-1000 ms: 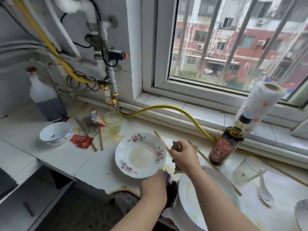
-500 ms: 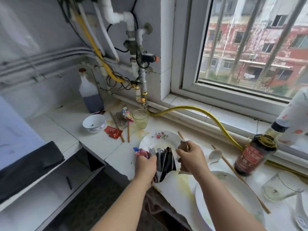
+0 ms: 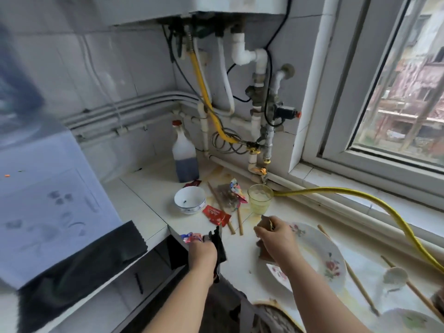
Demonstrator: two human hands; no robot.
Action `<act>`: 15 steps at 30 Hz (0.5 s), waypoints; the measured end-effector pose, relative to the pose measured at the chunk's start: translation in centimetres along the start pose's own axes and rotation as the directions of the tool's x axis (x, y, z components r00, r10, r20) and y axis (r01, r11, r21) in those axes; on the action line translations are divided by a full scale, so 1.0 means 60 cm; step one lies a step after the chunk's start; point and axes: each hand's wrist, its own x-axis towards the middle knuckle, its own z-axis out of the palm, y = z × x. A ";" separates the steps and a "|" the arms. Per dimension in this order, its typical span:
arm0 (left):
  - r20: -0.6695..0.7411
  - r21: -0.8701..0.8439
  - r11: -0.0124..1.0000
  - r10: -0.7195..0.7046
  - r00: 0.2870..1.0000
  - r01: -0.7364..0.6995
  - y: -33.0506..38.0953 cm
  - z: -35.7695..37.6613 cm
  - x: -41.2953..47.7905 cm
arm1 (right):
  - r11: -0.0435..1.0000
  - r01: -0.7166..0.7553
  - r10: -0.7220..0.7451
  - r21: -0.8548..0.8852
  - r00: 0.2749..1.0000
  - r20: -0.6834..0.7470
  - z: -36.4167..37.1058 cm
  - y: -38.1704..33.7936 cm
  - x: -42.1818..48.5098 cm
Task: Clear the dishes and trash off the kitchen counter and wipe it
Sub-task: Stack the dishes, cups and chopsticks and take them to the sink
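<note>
While gathering trash with left hand (image 3: pixel 201 252) clenched round black bag (image 3: pixel 220 247) and right hand (image 3: pixel 276 239) pinching brown wrapper (image 3: pixel 266 221), drop wrapper into bag, then pick red packet (image 3: pixel 216 215) from counter (image 3: pixel 149 200) at frame centre.

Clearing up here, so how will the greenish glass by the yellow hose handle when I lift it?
The glass looks rigid and breakable. It stands upright on a stained, possibly greasy counter, so it may be slippery.
</note>
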 end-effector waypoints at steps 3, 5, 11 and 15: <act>-0.002 -0.029 1.000 -0.004 1.000 0.004 0.020 -0.052 0.058 | 1.000 -0.010 0.010 -0.026 1.000 0.005 0.072 -0.020 0.015; 0.008 -0.074 0.997 -0.019 1.000 0.020 0.027 -0.079 0.090 | 0.999 -0.020 0.020 -0.035 1.000 0.005 0.108 -0.027 0.025; 0.060 -0.145 0.988 -0.040 0.997 0.048 0.035 -0.126 0.151 | 0.995 -0.084 0.085 -0.060 0.996 0.025 0.172 -0.039 0.044; 0.063 -0.089 0.996 -0.010 0.998 0.016 0.038 -0.129 0.165 | 0.988 -0.118 0.121 -0.096 0.992 0.026 0.186 -0.038 0.060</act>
